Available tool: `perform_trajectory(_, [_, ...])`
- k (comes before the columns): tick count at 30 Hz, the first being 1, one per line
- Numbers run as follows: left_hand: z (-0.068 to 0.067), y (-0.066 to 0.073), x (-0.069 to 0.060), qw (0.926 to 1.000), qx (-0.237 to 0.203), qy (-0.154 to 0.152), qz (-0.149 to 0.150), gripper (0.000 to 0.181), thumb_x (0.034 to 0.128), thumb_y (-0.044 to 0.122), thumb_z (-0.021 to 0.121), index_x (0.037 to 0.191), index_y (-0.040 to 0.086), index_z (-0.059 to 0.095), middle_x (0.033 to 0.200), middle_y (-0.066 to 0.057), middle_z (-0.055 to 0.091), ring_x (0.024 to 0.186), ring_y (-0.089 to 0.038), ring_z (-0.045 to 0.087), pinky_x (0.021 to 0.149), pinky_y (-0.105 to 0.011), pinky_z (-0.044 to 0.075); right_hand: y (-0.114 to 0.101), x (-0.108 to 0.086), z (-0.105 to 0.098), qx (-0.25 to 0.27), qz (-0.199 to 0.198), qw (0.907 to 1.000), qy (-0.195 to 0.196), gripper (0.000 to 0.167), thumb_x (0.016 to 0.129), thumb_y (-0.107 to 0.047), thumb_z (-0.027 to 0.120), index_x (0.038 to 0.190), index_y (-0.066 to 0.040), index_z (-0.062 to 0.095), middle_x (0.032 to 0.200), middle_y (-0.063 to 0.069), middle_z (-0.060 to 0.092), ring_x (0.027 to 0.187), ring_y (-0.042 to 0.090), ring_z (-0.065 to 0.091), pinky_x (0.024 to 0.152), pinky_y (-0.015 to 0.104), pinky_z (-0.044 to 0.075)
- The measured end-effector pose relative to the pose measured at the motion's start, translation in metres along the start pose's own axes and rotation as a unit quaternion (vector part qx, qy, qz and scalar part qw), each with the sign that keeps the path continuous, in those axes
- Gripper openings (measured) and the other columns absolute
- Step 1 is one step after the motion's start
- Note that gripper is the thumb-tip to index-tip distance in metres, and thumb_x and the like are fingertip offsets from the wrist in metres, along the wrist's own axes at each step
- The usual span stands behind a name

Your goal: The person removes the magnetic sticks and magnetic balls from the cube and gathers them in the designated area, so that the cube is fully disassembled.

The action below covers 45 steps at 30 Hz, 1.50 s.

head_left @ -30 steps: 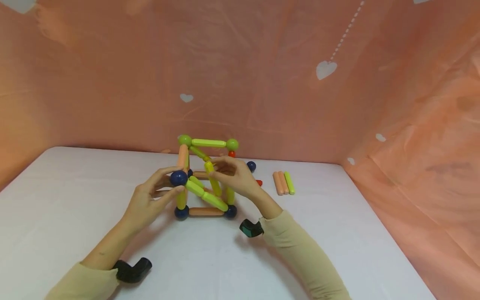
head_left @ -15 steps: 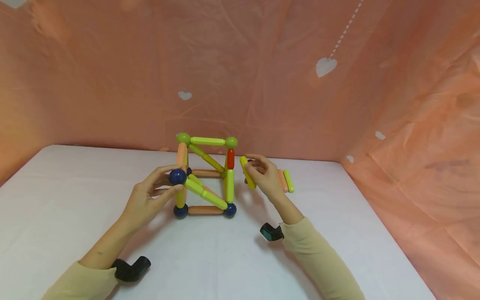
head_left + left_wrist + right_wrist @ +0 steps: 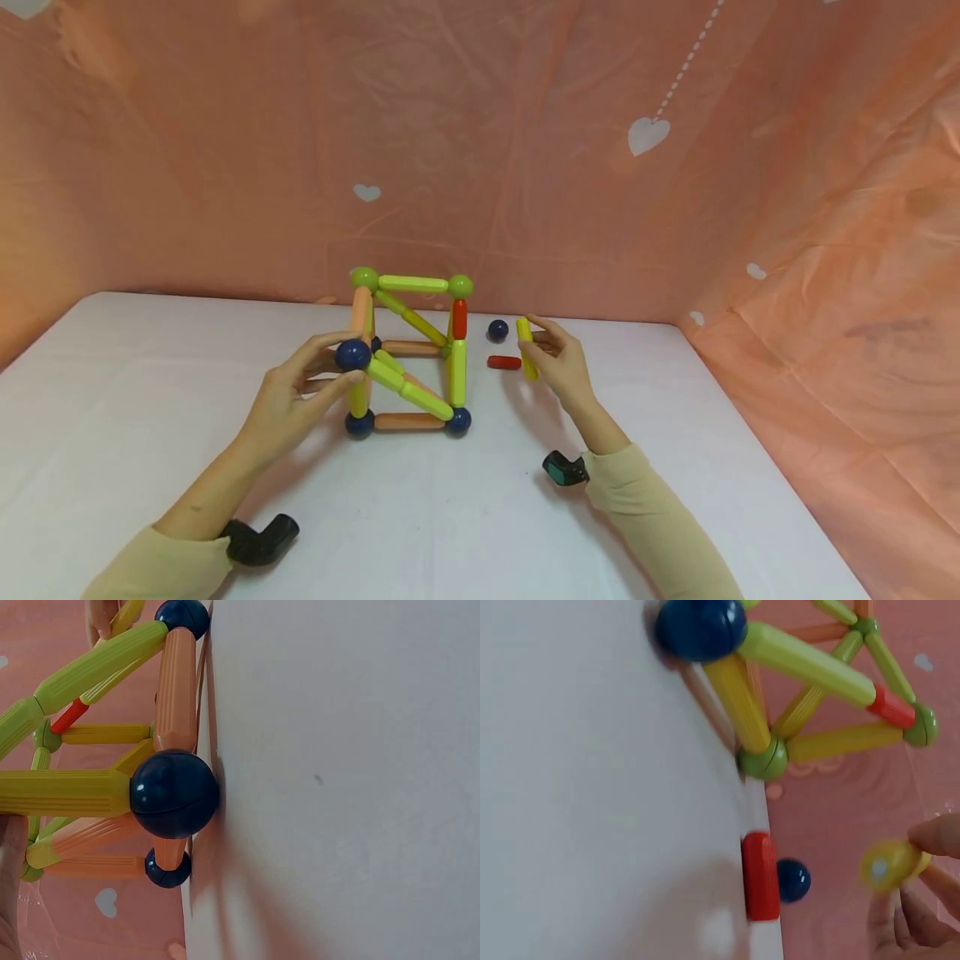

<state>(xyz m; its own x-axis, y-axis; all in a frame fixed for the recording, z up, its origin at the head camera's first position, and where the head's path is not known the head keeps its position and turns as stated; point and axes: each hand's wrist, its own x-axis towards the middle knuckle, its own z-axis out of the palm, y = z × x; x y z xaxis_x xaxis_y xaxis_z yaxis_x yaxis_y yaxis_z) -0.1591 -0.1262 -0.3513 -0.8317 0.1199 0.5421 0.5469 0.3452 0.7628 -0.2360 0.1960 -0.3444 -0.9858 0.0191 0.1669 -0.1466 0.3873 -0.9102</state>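
Note:
A frame of rods and balls stands on the white table. My left hand [image 3: 288, 408] grips the dark blue ball [image 3: 353, 355] at its upper front left corner, with rods joined to that ball. To the right of the frame, my right hand [image 3: 564, 367] pinches a yellow rod [image 3: 527, 348] above the table; in the right wrist view the rod's end [image 3: 881, 868] faces the camera. A red rod [image 3: 504, 362] and a loose blue ball [image 3: 498, 331] lie between the frame and my right hand. Green balls [image 3: 461, 286] top the frame at the back.
The white table [image 3: 435, 533] reaches back to an orange-pink cloth [image 3: 525, 167] printed with hearts, which also hangs at the sides. A black device [image 3: 262, 540] sits by my left wrist and another [image 3: 566, 469] by my right.
My right hand has moved away from inside the frame to the right, carrying the yellow rod. The red rod and loose ball have come into full view. My left hand stays on its ball.

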Motion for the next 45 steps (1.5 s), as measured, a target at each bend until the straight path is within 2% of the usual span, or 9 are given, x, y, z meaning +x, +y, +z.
perform_trajectory(3, [0.000, 0.000, 0.000, 1.0000, 0.001, 0.001, 0.002, 0.040, 0.0873, 0.000, 0.067, 0.125, 0.009, 0.057, 0.107, 0.030, 0.060, 0.098, 0.008, 0.058, 0.077, -0.013, 0.052, 0.005, 0.002, -0.005, 0.009, 0.013, 0.9998, 0.009, 0.051, 0.091, -0.007, 0.062, 0.140, -0.006, 0.046, 0.110, 0.025, 0.062, 0.084, 0.016, 0.063, 0.069, 0.018, 0.050])
perform_trajectory(6, [0.001, 0.000, 0.000, 1.0000, -0.002, 0.001, 0.005, 0.040, 0.0870, -0.001, 0.067, 0.125, 0.009, 0.057, 0.107, 0.029, 0.060, 0.097, 0.008, 0.059, 0.076, -0.013, 0.052, 0.008, 0.001, -0.013, 0.003, 0.051, 0.9986, 0.013, 0.051, 0.095, -0.012, 0.058, 0.141, -0.005, 0.037, 0.114, 0.023, 0.060, 0.071, 0.008, 0.060, 0.062, 0.020, 0.050])
perform_trajectory(11, [0.001, 0.001, 0.000, 1.0000, -0.006, 0.002, 0.005, 0.041, 0.0870, -0.001, 0.067, 0.125, 0.009, 0.057, 0.107, 0.029, 0.061, 0.097, 0.007, 0.059, 0.076, -0.013, 0.053, 0.014, 0.000, -0.027, 0.003, 0.095, 0.9952, 0.021, 0.041, 0.097, -0.015, 0.054, 0.131, 0.000, 0.036, 0.118, 0.025, 0.056, 0.060, 0.007, 0.056, 0.054, 0.022, 0.053])
perform_trajectory(23, [0.001, 0.001, 0.000, 1.0000, -0.004, 0.000, 0.002, 0.041, 0.0875, 0.000, 0.066, 0.126, 0.010, 0.057, 0.107, 0.028, 0.060, 0.097, 0.007, 0.059, 0.077, -0.013, 0.052, 0.029, 0.002, -0.050, -0.014, 0.136, 0.9906, 0.011, 0.053, 0.093, -0.012, 0.059, 0.142, -0.008, 0.041, 0.134, 0.024, 0.052, 0.117, 0.032, 0.055, 0.076, 0.020, 0.053])
perform_trajectory(27, [0.002, 0.001, 0.000, 1.0000, -0.006, 0.000, 0.004, 0.041, 0.0871, -0.001, 0.066, 0.126, 0.009, 0.056, 0.108, 0.029, 0.060, 0.097, 0.007, 0.059, 0.077, -0.013, 0.052, 0.035, 0.006, -0.058, -0.029, 0.140, 0.9889, 0.042, 0.047, 0.093, -0.016, 0.061, 0.138, -0.008, 0.050, 0.131, 0.021, 0.057, 0.111, 0.022, 0.058, 0.078, 0.017, 0.049])
perform_trajectory(32, [0.002, 0.002, -0.001, 1.0000, -0.004, 0.001, 0.006, 0.042, 0.0872, -0.001, 0.066, 0.126, 0.009, 0.056, 0.109, 0.029, 0.059, 0.098, 0.007, 0.058, 0.077, -0.013, 0.052, 0.042, 0.009, -0.068, -0.029, 0.147, 0.9858, 0.076, 0.042, 0.093, -0.018, 0.062, 0.132, -0.004, 0.056, 0.124, 0.021, 0.061, 0.082, 0.003, 0.060, 0.073, 0.019, 0.053])
perform_trajectory(35, [0.002, 0.002, -0.001, 1.0000, -0.005, 0.000, 0.008, 0.042, 0.0873, -0.001, 0.066, 0.127, 0.009, 0.056, 0.109, 0.028, 0.060, 0.098, 0.007, 0.058, 0.077, -0.013, 0.053, 0.046, 0.011, -0.073, -0.031, 0.156, 0.9842, 0.078, 0.042, 0.093, -0.016, 0.062, 0.131, 0.000, 0.056, 0.124, 0.024, 0.060, 0.074, -0.001, 0.057, 0.068, 0.018, 0.053])
perform_trajectory(40, [0.002, 0.003, 0.000, 0.9999, -0.009, -0.001, 0.012, 0.042, 0.0871, -0.002, 0.066, 0.126, 0.008, 0.056, 0.109, 0.028, 0.060, 0.098, 0.007, 0.059, 0.077, -0.014, 0.053, 0.054, 0.017, -0.079, -0.070, 0.180, 0.9800, 0.050, 0.040, 0.094, -0.016, 0.059, 0.131, -0.001, 0.056, 0.128, 0.024, 0.057, 0.088, 0.007, 0.055, 0.069, 0.014, 0.048])
perform_trajectory(45, [0.003, 0.003, 0.000, 0.9999, -0.010, 0.000, 0.012, 0.042, 0.0869, -0.002, 0.066, 0.126, 0.008, 0.056, 0.108, 0.028, 0.060, 0.097, 0.006, 0.059, 0.077, -0.014, 0.053, 0.060, 0.019, -0.082, -0.099, 0.194, 0.9756, 0.029, 0.041, 0.096, -0.019, 0.055, 0.132, -0.001, 0.054, 0.133, 0.022, 0.054, 0.110, 0.023, 0.051, 0.088, 0.027, 0.045])
